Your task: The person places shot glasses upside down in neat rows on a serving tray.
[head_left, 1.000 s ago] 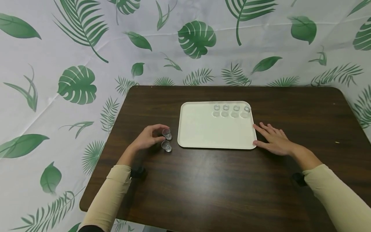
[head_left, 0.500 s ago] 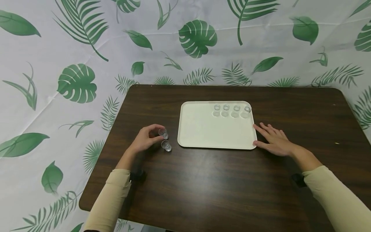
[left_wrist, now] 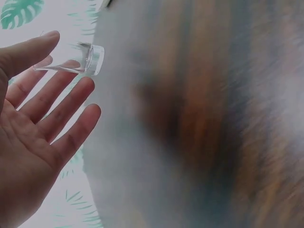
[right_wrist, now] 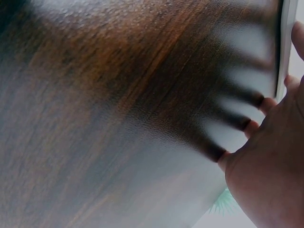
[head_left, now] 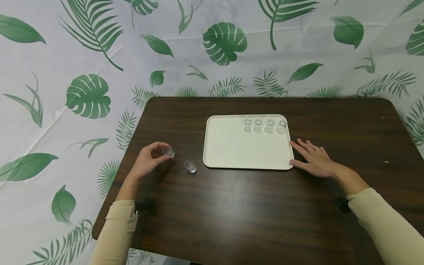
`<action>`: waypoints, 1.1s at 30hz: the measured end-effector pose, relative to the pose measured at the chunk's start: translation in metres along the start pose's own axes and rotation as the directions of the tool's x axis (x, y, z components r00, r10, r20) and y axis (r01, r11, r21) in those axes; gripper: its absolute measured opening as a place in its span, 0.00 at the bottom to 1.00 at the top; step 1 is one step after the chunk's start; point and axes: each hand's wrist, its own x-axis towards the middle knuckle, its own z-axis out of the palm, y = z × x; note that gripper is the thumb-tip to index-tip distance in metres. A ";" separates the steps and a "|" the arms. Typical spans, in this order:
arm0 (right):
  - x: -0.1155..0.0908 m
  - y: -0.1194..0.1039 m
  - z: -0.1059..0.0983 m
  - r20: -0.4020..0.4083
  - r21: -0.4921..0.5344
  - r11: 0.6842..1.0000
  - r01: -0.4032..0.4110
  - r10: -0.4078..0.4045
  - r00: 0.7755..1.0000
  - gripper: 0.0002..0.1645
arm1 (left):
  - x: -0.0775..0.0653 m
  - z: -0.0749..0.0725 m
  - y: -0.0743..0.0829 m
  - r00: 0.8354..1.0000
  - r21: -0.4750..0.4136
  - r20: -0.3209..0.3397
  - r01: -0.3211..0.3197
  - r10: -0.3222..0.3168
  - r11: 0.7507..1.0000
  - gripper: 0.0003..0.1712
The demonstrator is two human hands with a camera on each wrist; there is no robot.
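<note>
The brown surface (head_left: 232,213) has leaf-print cloth (head_left: 185,86) at twelve o'clock; left fingers (head_left: 155,145) pinch a glass (head_left: 169,151), long axis ten-to-four, base at four; right fingers (head_left: 298,148) are apart.

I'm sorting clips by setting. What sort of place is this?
Probably a staged indoor tabletop spot: a dark wood-grain table in front of a leaf-print backdrop, bearing a white tray with four small clear cups.

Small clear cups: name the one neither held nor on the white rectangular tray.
The cup on the dark brown table between left hand and tray; that hand holds another, the tray four more.
</note>
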 end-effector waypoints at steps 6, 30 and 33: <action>-0.002 -0.003 -0.003 0.001 0.019 1.000 0.022 -0.023 1.000 0.48 | -0.002 -0.026 0.030 0.999 0.027 -0.049 0.018 -0.017 0.999 0.21; -0.006 -0.016 -0.010 0.031 -0.016 1.000 -0.006 0.006 1.000 0.49 | 0.089 -0.056 0.092 0.975 0.276 0.065 -0.224 0.214 0.935 0.20; -0.008 -0.019 -0.010 0.018 -0.010 1.000 0.008 -0.008 1.000 0.49 | 0.102 -0.046 0.101 0.956 0.335 0.126 -0.292 0.265 0.896 0.20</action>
